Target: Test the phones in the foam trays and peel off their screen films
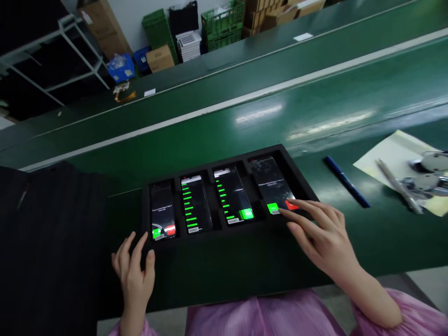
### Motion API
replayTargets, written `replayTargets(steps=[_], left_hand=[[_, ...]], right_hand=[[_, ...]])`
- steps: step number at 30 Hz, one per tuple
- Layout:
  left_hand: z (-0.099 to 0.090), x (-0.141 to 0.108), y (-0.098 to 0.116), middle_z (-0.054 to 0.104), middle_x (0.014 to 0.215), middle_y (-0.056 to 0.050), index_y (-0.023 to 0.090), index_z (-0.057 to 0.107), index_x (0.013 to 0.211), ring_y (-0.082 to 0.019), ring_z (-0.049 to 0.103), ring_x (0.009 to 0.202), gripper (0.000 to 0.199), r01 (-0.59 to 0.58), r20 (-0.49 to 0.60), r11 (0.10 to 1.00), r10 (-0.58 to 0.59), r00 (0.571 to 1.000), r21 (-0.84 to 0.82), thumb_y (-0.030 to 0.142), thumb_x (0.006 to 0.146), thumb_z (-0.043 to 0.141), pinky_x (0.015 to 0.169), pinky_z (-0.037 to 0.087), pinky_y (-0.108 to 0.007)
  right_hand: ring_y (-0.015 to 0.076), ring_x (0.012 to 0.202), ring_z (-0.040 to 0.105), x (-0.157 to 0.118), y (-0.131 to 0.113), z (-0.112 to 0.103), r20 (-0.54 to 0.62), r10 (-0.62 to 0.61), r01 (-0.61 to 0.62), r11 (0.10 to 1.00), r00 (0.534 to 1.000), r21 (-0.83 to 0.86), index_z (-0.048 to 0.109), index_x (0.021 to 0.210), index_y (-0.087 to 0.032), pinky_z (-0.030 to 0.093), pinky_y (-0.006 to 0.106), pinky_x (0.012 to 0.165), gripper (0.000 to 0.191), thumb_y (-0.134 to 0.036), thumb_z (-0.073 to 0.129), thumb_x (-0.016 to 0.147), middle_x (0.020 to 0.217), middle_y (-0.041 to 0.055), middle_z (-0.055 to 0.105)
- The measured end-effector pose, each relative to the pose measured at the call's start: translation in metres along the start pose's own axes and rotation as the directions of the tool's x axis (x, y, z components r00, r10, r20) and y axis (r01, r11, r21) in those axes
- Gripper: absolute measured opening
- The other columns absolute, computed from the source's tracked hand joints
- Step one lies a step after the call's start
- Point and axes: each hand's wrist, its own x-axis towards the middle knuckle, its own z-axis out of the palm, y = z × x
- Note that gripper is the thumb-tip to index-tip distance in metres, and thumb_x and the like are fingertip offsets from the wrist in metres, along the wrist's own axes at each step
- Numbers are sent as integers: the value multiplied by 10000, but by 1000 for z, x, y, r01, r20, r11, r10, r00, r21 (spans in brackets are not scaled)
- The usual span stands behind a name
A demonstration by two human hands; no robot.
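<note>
Several lit smartphones lie face up in the slots of a black tray [196, 237]. The leftmost phone [163, 196] and the rightmost phone [271, 179] each show a green and a red button near the bottom. Rows of green bars fill the left side of the second phone [201, 200] and the third phone [238, 193]; the third also has a green button. My left hand [135, 266] is open beside the tray's near left corner. Above the rightmost phone's lower end, my right hand [322, 233] has its fingers apart and holds nothing; whether a fingertip touches the screen I cannot tell.
To the right lie a blue pen [346, 181], a paper sheet [381, 149], a silver pen [399, 185] and blurred metal objects [432, 172]. Black cloth-like material [52, 247] covers the left side. Beyond the green bench stand green crates [224, 23] and cardboard boxes [160, 59].
</note>
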Motion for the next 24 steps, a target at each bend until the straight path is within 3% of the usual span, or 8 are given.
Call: replayTargets(steps=[4, 8, 10, 13, 16, 19, 24], left_hand=[[0, 25, 1, 672, 1390, -134, 283, 670, 1337, -333, 635, 1310, 352, 15, 54, 1000, -14, 998, -13, 417, 1072, 483, 1192, 408, -590], [13, 86, -3, 653, 1450, -122, 279, 712, 1299, -337, 602, 1355, 401, 4, 186, 1000, -8, 983, 22, 495, 1069, 464, 1216, 384, -588], [26, 120, -3, 614, 1512, -115, 293, 746, 1273, -343, 560, 1407, 410, -13, 233, 1000, 7, 972, 27, 509, 1063, 468, 1243, 351, -613], [39, 152, 1, 568, 1575, -138, 292, 768, 1281, -393, 490, 1471, 428, -29, 278, 999, 18, 960, 37, 512, 1063, 472, 1237, 289, -749], [36, 157, 11, 610, 1541, -139, 289, 819, 1153, -435, 469, 1480, 402, -49, 299, 998, 35, 954, 39, 512, 1061, 498, 1183, 215, -883], [33, 153, 31, 697, 1431, -93, 300, 842, 947, -416, 483, 1475, 388, -97, 304, 995, 90, 948, 8, 498, 1058, 527, 1202, 145, -895], [61, 164, 77, 621, 1556, -65, 376, 774, 1270, -340, 483, 1504, 323, -196, 343, 974, 224, 912, -113, 462, 1067, 538, 1260, 180, -820]], right_hand=[[359, 1258, 631, 4, 12, 7, 48, -24, 28, 996, 999, -81, 790, 1146, -257, 432, 575, 1025, 304, -360, 506, 1112, 1414, 124, 685], [342, 1295, 598, 53, 32, 26, 108, 49, -48, 999, 993, -14, 801, 1188, -283, 410, 561, 1085, 406, -427, 427, 1130, 1422, 98, 684], [369, 1332, 557, 82, 44, 44, 184, 101, -99, 995, 978, -18, 784, 1275, -299, 407, 588, 1080, 495, -512, 361, 1132, 1477, 108, 649], [399, 1335, 529, 109, 56, 66, 209, 117, -118, 993, 971, -10, 782, 1301, -298, 415, 620, 1035, 561, -570, 324, 1122, 1522, 140, 613], [387, 1343, 529, 107, 62, 67, 217, 79, -88, 996, 973, 29, 844, 1082, -296, 374, 637, 1075, 586, -574, 329, 1120, 1487, 110, 649], [353, 1317, 557, 95, 66, 55, 223, 55, -71, 995, 973, 66, 835, 874, -303, 374, 602, 1077, 626, -571, 328, 1124, 1414, 52, 701], [337, 1289, 561, 100, 74, 50, 218, 108, -124, 990, 970, 61, 835, 1071, -307, 420, 561, 1031, 600, -494, 269, 1138, 1414, 76, 691]])
